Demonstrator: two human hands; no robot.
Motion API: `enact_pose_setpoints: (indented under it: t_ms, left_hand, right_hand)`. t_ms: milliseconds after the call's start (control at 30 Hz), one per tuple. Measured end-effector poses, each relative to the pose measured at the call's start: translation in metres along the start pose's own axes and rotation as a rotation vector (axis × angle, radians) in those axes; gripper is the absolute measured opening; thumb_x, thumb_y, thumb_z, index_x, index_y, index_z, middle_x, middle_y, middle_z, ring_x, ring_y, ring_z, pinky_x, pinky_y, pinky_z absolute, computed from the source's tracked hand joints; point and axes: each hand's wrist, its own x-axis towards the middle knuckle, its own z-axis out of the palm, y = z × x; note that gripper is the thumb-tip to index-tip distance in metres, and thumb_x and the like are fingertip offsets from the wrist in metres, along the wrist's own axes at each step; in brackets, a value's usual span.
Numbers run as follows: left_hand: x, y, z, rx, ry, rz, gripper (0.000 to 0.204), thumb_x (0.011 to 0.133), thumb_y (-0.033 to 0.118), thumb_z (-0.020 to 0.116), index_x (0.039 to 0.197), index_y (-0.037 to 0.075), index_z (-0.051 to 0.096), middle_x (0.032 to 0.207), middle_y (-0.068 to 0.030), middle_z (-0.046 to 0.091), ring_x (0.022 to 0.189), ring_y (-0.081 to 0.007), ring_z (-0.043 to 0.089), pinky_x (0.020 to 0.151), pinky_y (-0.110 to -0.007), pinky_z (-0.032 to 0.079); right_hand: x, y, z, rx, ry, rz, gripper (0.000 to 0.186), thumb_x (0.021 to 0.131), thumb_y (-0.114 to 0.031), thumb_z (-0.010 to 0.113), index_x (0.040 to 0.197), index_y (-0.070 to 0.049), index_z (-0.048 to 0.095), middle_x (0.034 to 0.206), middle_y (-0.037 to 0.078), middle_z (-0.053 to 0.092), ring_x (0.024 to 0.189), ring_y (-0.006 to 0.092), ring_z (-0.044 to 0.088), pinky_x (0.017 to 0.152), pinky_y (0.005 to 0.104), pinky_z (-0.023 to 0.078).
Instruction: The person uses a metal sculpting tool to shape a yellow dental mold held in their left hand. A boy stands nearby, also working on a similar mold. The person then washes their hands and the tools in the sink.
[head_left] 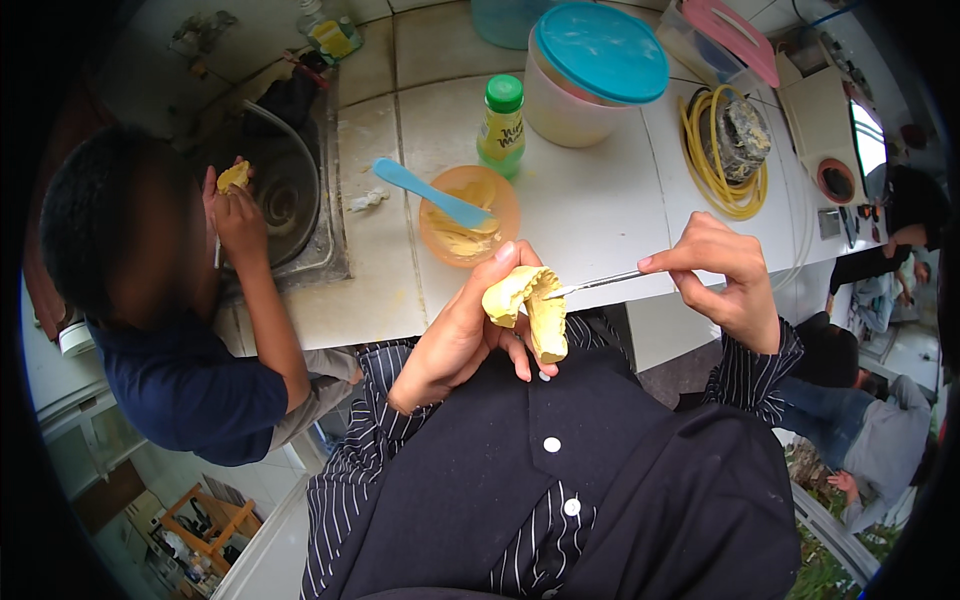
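Note:
A yellow, horseshoe-shaped dental cast point(553, 338) is gripped in my left hand point(450, 345), held up just off the counter's front edge. My right hand point(725, 275) pinches the far end of a thin metal carving tool point(605, 283). Its tip meets the inner side of the cast's arch, though the exact contact is too small to make out. Just beyond my left hand stands an orange mixing bowl point(432, 240) smeared with yellow paste. A light blue spatula point(425, 188) rests in it, handle over the rim.
Behind the bowl are a green-capped bottle point(502, 130) and a tub with a blue lid point(600, 55). A coiled yellow hose point(735, 208) lies at the right. To my left, a co-worker point(190, 380) holds another yellow piece point(234, 177) over a sink point(335, 265).

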Motion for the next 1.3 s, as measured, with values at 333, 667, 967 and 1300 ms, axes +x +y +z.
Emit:
enact_pose_setpoints:
  t_ms: [333, 667, 967, 1300]
  left_hand:
    - [-0.027, 0.006, -0.039, -0.027, 0.126, 0.037, 0.047, 0.097, 0.053, 0.033, 0.104, 0.008, 0.044, 0.081, -0.0144, 0.063, 0.067, -0.0253, 0.068, 0.047, -0.025, 0.056]
    - [-0.049, -0.006, -0.108, 0.102, 0.441, 0.116, 0.054, 0.096, 0.052, 0.034, 0.127, 0.008, 0.037, 0.093, -0.0131, 0.06, 0.074, -0.0264, 0.069, 0.05, -0.026, 0.057]
    - [-0.034, -0.004, -0.107, 0.203, 0.338, 0.024, 0.068, 0.095, 0.051, 0.037, 0.147, 0.012, 0.02, 0.095, -0.0115, 0.06, 0.071, -0.0247, 0.067, 0.045, -0.026, 0.056]
    - [-0.033, 0.003, -0.113, 0.242, 0.273, -0.022, 0.068, 0.095, 0.049, 0.037, 0.148, 0.013, 0.017, 0.099, -0.0126, 0.06, 0.072, -0.0253, 0.067, 0.045, -0.027, 0.056]
  right_hand:
    - [0.007, -0.007, 0.025, 0.141, 0.051, 0.268, 0.021, 0.08, -0.001, 0.055, 0.093, -0.003, 0.071, 0.077, 0.008, 0.068, 0.063, 0.0124, 0.051, 0.064, 0.0278, 0.041]
    - [0.038, -0.002, 0.133, -0.234, 0.02, 0.442, 0.01, 0.089, -0.01, 0.054, 0.095, -0.004, 0.059, 0.071, 0.011, 0.063, 0.066, 0.0252, 0.058, 0.067, 0.0356, 0.039]
    - [0.04, -0.001, 0.186, -0.538, 0.019, 0.408, 0.009, 0.089, -0.008, 0.053, 0.094, -0.006, 0.046, 0.067, 0.008, 0.058, 0.063, 0.0254, 0.055, 0.072, 0.0375, 0.03]
    - [0.048, -0.011, 0.208, -0.748, -0.034, 0.422, 0.025, 0.075, -0.004, 0.059, 0.098, -0.006, 0.049, 0.066, 0.003, 0.058, 0.065, 0.0187, 0.06, 0.081, 0.0391, 0.033]
